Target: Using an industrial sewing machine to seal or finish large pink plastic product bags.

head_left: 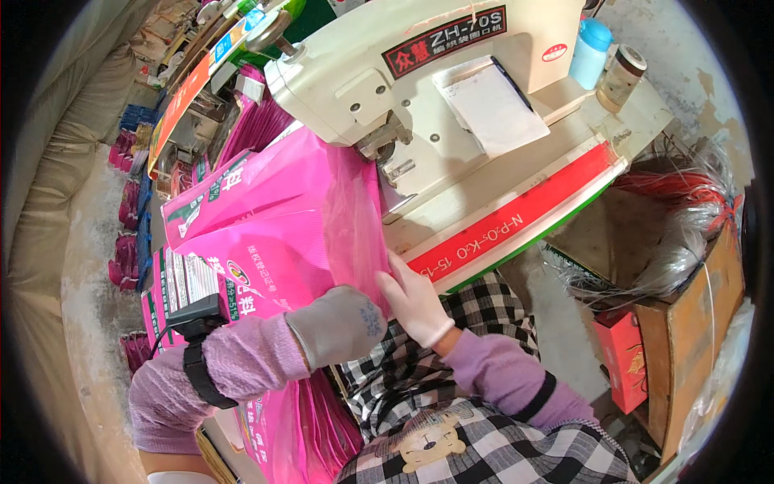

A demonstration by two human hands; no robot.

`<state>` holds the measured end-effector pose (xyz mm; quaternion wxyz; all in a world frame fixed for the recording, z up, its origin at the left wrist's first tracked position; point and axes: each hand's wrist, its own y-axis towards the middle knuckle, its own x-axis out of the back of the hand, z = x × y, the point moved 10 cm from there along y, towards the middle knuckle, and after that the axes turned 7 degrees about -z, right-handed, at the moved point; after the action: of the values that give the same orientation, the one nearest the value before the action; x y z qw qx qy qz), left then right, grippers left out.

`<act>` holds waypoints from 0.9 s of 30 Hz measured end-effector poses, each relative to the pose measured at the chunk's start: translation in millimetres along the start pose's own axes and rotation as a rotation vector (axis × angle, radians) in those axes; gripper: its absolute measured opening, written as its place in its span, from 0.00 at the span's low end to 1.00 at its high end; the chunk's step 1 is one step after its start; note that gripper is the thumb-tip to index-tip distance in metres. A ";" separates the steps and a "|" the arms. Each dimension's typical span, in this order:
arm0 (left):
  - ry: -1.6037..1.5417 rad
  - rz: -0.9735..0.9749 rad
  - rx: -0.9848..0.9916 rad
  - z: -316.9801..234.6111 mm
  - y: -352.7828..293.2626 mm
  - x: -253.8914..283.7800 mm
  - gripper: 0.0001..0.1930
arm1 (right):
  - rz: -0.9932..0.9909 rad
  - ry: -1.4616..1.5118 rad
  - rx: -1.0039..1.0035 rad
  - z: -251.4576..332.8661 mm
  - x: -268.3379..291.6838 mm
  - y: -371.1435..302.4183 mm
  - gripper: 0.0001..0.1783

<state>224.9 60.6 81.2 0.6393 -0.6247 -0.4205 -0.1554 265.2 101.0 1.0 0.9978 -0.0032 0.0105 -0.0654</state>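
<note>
Cluttered workshop, cream bag-sewing machine (451,105) at upper centre; pink printed woven bag (266,226) at frame centre-left under its head; right hand (415,300) flat, fingers pressing bag edge; left hand (339,325) gloved, fingers hidden behind bag, grip unclear

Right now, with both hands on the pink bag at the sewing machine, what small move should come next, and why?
Probably slide the pink bag rightward so its edge sits under the sewing head. The right hand rests on the bag's clear liner edge, the gloved left hand presses on the bag, and the edge stops just short of the head.
</note>
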 end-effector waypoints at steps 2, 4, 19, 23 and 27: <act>-0.025 -0.004 -0.006 -2.8 8.2 3.8 0.05 | 0.021 -0.158 -0.165 -4.7 -6.2 11.0 0.34; 0.031 0.201 0.017 -3.7 12.8 6.1 0.04 | -0.079 -0.426 -0.073 -2.4 1.3 17.0 0.36; -0.233 -0.018 -0.148 38.5 24.5 94.1 0.15 | 0.074 -0.964 -0.080 -0.8 -6.3 118.5 0.12; 0.022 0.011 0.251 91.6 -30.2 116.2 0.17 | 0.193 -1.060 -0.111 -43.1 -2.0 132.8 0.36; -0.039 -0.383 0.007 -43.3 4.8 21.6 0.06 | 0.316 -0.858 -0.177 10.1 -2.3 85.9 0.41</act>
<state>256.2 28.2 99.6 0.5918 -0.5341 -0.5445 -0.2607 274.3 186.6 10.5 0.9056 -0.1133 -0.3974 0.0957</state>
